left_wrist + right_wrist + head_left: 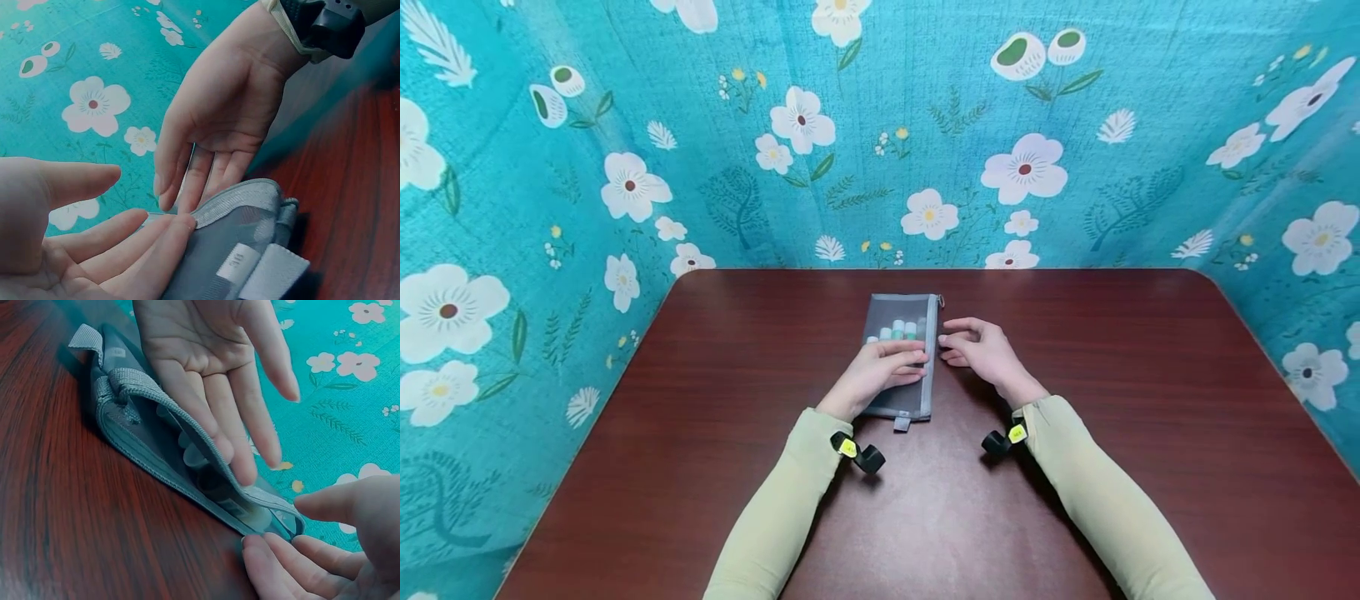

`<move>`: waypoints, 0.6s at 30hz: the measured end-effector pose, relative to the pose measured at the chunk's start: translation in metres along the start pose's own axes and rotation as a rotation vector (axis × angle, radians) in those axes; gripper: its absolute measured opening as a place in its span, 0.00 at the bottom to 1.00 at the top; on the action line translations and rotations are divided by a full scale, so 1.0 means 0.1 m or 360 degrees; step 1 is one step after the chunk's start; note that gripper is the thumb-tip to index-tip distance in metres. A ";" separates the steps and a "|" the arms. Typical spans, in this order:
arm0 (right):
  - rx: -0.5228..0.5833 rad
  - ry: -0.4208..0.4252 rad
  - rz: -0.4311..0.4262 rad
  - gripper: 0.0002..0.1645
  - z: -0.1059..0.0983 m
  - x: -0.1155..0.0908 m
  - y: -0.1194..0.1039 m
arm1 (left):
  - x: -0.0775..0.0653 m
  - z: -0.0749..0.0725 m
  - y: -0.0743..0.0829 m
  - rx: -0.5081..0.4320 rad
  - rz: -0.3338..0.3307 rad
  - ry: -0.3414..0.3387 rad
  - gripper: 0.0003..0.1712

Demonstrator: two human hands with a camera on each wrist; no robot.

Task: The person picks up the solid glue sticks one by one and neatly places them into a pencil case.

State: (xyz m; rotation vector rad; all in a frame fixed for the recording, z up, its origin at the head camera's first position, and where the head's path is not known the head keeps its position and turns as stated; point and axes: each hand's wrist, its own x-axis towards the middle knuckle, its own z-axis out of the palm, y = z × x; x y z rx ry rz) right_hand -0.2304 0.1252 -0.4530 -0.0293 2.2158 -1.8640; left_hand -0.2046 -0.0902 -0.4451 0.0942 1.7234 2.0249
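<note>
A grey mesh zipper pouch [891, 308] lies on the table, its zipped side towards the right. In the right wrist view its mouth gapes, and several small tubes or bottles with pale caps [195, 456] show inside. My left hand [883, 367] rests over the pouch with fairly straight fingers touching the upper lip of the mouth. Beside the right edge is my right hand [983, 350], its fingers loosely bent and thumb apart from them. Its fingertips [253, 544] are at the lower lip near the far end; whether they press it I cannot tell.
The dark red-brown table [1112, 358] extends around the pouch on all sides. Behind and beside it hangs a turquoise flowered cloth [880, 125]. A fabric tab [902, 425] sticks out at the pouch's near end, and a zipper pull [941, 302] sits at the far end.
</note>
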 end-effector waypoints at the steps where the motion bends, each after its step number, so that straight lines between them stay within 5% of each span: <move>1: 0.0000 -0.0004 0.0002 0.29 -0.01 0.00 0.00 | 0.00 0.00 -0.01 -0.0001 -0.0007 0.0013 0.23; 13: -0.0108 -0.0030 -0.0105 0.34 -0.20 -0.04 -0.03 | 0.00 -0.06 0.04 0.0050 0.0058 0.0087 0.31; 16: -0.0273 0.0021 -0.0203 0.35 -0.29 -0.07 -0.09 | -0.01 -0.08 0.07 0.0224 0.0196 0.0144 0.29; 18: -0.0413 0.0091 -0.0275 0.35 -0.37 -0.09 -0.14 | 0.00 -0.08 0.12 0.0481 0.0344 0.0226 0.30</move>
